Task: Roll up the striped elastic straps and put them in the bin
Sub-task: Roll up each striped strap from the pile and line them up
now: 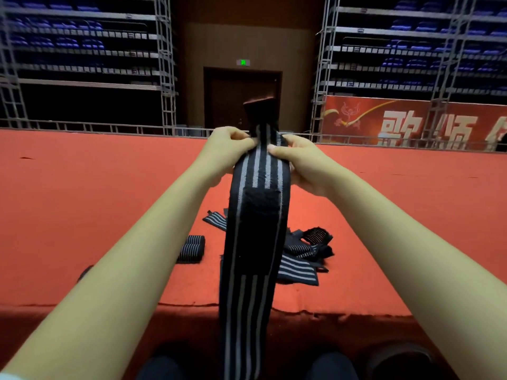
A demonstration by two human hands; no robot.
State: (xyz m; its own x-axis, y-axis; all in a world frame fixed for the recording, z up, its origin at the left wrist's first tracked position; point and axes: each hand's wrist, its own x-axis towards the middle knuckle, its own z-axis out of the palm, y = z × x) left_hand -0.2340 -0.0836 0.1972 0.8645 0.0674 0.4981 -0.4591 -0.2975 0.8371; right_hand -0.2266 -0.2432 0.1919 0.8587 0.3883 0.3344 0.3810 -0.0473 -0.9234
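Held strap (256, 223) hangs between the fingers of left hand (227, 149) and right hand (299, 160); beneath them on the carpet (82, 201), rolled strap (191, 248) lies left, loose straps (299, 270) right.

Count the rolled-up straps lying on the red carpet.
1 for certain: a striped roll left of the held strap, near the left forearm. A dark shape half hidden by that arm may be another.
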